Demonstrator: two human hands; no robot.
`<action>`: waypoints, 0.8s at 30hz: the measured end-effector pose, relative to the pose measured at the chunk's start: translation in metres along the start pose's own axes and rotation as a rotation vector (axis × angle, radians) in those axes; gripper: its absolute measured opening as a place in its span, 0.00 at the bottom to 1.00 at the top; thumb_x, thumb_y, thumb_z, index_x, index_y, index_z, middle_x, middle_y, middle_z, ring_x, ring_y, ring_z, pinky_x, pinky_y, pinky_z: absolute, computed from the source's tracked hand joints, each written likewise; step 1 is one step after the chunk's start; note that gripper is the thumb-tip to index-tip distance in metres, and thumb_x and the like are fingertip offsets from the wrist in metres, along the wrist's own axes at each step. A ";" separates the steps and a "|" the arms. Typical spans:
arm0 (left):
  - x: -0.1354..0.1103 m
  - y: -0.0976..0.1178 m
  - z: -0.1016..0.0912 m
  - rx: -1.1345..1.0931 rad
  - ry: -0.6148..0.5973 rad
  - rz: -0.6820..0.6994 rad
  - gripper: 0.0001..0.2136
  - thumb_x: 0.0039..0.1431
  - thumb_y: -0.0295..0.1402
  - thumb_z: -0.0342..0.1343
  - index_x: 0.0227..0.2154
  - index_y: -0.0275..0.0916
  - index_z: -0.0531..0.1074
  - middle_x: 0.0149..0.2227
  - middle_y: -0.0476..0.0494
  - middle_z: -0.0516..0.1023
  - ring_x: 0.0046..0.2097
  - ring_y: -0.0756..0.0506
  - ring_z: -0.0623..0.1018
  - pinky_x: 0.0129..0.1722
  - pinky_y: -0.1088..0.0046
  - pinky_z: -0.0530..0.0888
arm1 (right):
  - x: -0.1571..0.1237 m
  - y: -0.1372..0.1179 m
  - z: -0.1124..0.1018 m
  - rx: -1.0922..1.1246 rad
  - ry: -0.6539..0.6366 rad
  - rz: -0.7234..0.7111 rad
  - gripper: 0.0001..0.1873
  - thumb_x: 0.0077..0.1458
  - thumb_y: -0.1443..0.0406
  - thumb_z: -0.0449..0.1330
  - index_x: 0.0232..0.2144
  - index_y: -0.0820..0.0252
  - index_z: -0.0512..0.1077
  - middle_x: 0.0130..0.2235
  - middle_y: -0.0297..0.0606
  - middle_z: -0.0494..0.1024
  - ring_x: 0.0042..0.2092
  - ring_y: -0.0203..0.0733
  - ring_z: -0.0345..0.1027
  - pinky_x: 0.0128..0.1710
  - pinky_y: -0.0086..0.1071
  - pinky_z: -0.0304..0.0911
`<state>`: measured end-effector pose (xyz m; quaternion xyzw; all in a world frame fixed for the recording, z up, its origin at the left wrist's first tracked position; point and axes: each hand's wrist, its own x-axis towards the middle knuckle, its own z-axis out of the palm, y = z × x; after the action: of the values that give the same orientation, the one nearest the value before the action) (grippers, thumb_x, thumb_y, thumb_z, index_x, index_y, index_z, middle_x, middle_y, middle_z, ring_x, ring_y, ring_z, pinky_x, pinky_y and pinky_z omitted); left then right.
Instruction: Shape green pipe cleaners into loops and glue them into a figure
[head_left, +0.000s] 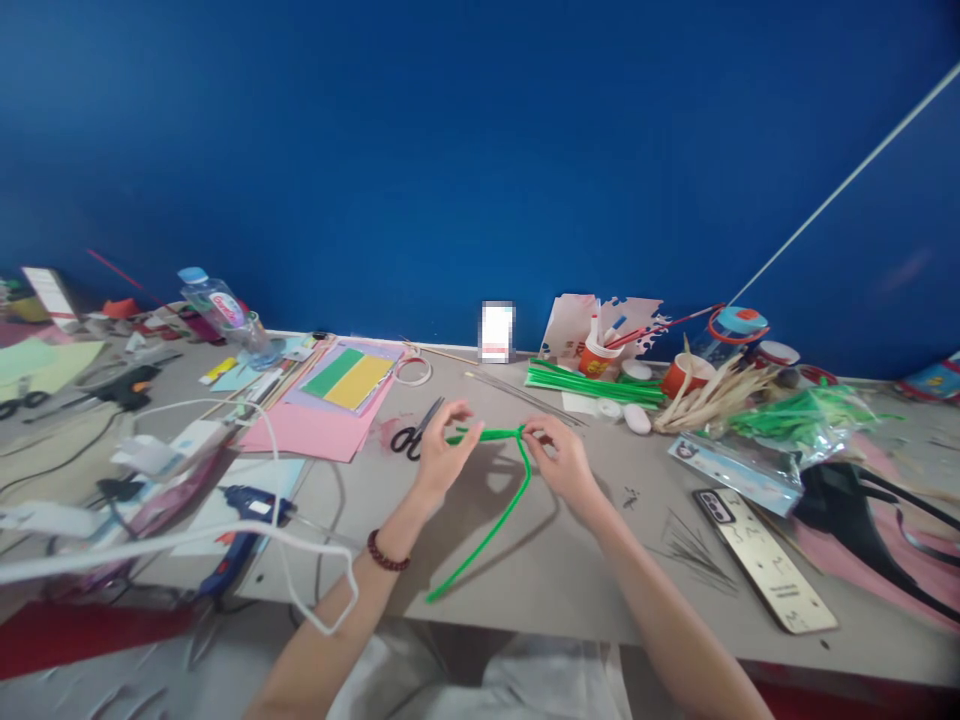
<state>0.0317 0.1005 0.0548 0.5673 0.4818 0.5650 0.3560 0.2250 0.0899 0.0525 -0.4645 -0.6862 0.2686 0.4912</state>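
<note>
A green pipe cleaner (pixel 491 520) is held up over the grey table (pixel 570 570) between both hands. My left hand (pixel 442 450) pinches its left end, fingers closed on the fuzzy stem. My right hand (pixel 559 455) grips it at the bend, from where a long tail hangs down toward the table's front edge. A dark bead bracelet (pixel 386 553) sits on my left wrist. Black scissors (pixel 414 432) lie just left of my left hand.
A bundle of green pipe cleaners (pixel 592 383), cups with pens (pixel 600 352), wooden sticks (pixel 709 400) and a plastic bag (pixel 780 430) lie to the back right. A wooden ruler (pixel 765 560) lies at right. Coloured paper (pixel 330 400), a blue glue gun (pixel 244 520), white cables (pixel 247 535) and a water bottle (pixel 221 310) crowd the left.
</note>
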 end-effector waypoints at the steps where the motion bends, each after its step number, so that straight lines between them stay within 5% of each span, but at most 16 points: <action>1: 0.001 -0.002 0.000 -0.056 0.080 -0.011 0.20 0.50 0.36 0.59 0.47 0.38 0.67 0.42 0.41 0.73 0.44 0.46 0.72 0.46 0.68 0.68 | 0.000 0.001 0.001 0.059 0.022 0.059 0.09 0.54 0.59 0.54 0.30 0.58 0.70 0.33 0.38 0.73 0.33 0.41 0.68 0.33 0.33 0.64; 3: 0.001 -0.005 0.002 -0.229 0.114 -0.105 0.23 0.51 0.36 0.58 0.50 0.38 0.63 0.44 0.41 0.72 0.44 0.47 0.72 0.46 0.68 0.69 | 0.000 0.001 0.003 0.199 0.042 0.176 0.09 0.52 0.58 0.56 0.30 0.58 0.69 0.28 0.35 0.71 0.28 0.37 0.66 0.30 0.32 0.64; 6: -0.003 -0.008 0.007 -0.425 -0.077 -0.258 0.24 0.50 0.36 0.58 0.50 0.39 0.63 0.40 0.44 0.74 0.40 0.48 0.74 0.45 0.67 0.71 | 0.000 -0.004 0.005 0.359 0.016 0.279 0.12 0.49 0.56 0.59 0.28 0.58 0.68 0.26 0.33 0.70 0.27 0.36 0.65 0.29 0.31 0.63; 9: -0.011 -0.007 0.013 -0.403 -0.285 -0.329 0.20 0.46 0.34 0.61 0.45 0.39 0.69 0.38 0.44 0.76 0.39 0.46 0.75 0.43 0.66 0.72 | -0.001 -0.012 0.007 0.408 -0.060 0.344 0.13 0.46 0.55 0.61 0.26 0.59 0.68 0.24 0.31 0.70 0.26 0.35 0.63 0.29 0.30 0.62; 12: -0.018 -0.004 0.017 -0.333 -0.335 -0.324 0.13 0.45 0.33 0.62 0.36 0.36 0.73 0.38 0.42 0.77 0.40 0.44 0.75 0.42 0.66 0.73 | -0.003 -0.014 0.011 0.417 -0.136 0.362 0.14 0.47 0.55 0.60 0.26 0.59 0.69 0.24 0.31 0.70 0.26 0.35 0.63 0.29 0.29 0.60; 17: -0.019 -0.004 0.020 -0.246 -0.262 -0.337 0.11 0.44 0.36 0.62 0.30 0.35 0.73 0.26 0.45 0.76 0.31 0.45 0.76 0.37 0.63 0.75 | -0.009 -0.007 0.017 0.207 -0.089 0.187 0.09 0.50 0.59 0.57 0.26 0.58 0.69 0.25 0.32 0.70 0.27 0.37 0.63 0.29 0.30 0.59; 24: -0.020 -0.002 0.021 -0.239 -0.201 -0.263 0.07 0.45 0.34 0.61 0.28 0.38 0.74 0.30 0.43 0.78 0.33 0.44 0.77 0.38 0.64 0.76 | -0.016 -0.006 0.017 -0.122 0.004 -0.152 0.05 0.52 0.66 0.56 0.32 0.56 0.71 0.30 0.37 0.70 0.33 0.42 0.63 0.33 0.34 0.61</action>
<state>0.0538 0.0847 0.0443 0.5069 0.4433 0.5074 0.5377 0.2084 0.0740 0.0445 -0.4409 -0.7336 0.1873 0.4821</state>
